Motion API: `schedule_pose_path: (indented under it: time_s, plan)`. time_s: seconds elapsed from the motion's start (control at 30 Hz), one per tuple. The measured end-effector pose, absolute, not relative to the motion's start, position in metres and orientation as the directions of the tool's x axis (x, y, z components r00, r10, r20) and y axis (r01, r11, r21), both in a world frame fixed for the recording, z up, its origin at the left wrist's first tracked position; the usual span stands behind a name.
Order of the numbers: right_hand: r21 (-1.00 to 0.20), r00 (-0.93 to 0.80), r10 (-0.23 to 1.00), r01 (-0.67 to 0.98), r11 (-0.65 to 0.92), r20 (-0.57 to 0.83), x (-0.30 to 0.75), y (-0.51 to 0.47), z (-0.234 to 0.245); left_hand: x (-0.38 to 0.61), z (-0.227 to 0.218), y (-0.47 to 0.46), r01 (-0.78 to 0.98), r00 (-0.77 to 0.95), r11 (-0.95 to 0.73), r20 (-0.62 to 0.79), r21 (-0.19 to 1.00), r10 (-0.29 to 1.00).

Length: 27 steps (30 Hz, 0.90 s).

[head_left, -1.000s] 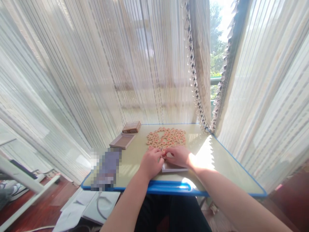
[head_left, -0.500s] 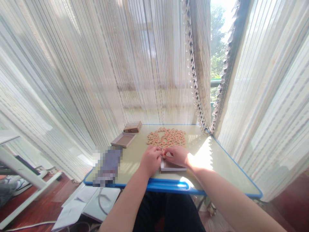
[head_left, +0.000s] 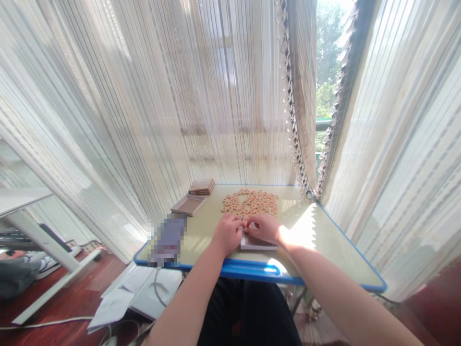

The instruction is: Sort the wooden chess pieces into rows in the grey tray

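Many small round wooden pieces (head_left: 257, 202) with red markings, looking like Chinese chess pieces, lie spread over the pale table. My right hand (head_left: 264, 227) is over a shallow open box (head_left: 258, 247), thumb and forefinger pinched on one wooden piece at the box's far left corner. Close against it, my left hand (head_left: 228, 233) is beside the box's left side, fingers curled inward and tips nearly meeting the right hand's. What the left fingers hold, if anything, is too small to make out. The right hand covers much of the box's inside.
At the table's left stand a second shallow box or lid (head_left: 189, 205) and a brown stack (head_left: 201, 186). A pixelated dark object (head_left: 168, 239) lies near the front left edge. Blue edging (head_left: 252, 269) rims the table. Papers (head_left: 118, 293) and cables are below left; curtains hang behind.
The view has shifted slightly, so the table sits a little differently in the picture. Both hands stay together at the box's far left corner, with only small finger movement.
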State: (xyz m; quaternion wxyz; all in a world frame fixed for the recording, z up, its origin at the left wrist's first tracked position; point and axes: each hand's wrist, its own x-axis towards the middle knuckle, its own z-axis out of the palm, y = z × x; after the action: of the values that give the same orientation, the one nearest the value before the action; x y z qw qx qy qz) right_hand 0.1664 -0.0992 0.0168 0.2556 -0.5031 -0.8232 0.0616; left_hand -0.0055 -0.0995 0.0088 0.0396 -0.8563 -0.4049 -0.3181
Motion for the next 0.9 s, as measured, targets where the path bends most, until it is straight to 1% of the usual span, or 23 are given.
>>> schedule_pose_path:
  time_s: [0.37, 0.6, 0.73, 0.9]
  plan:
    - [-0.386, -0.361, 0.858, 0.78, 0.493, 0.366, 0.169, -0.099, 0.015, -0.005, 0.01, -0.1, 0.719, 0.45, -0.659, 0.575, 0.221, 0.684]
    - [-0.382, -0.356, 0.861, 0.786, 0.486, 0.362, 0.171, -0.098, 0.016, -0.006, 0.006, -0.097, 0.7, 0.456, -0.684, 0.607, 0.208, 0.651]
    - [-0.358, -0.343, 0.864, 0.805, 0.473, 0.369, 0.175, -0.097, 0.015, -0.006, 0.006, -0.097, 0.699, 0.429, -0.678, 0.623, 0.229, 0.653]
    - [-0.312, -0.39, 0.857, 0.813, 0.492, 0.337, 0.178, -0.096, 0.014, -0.007, 0.005, -0.094, 0.716, 0.378, -0.643, 0.624, 0.272, 0.684]
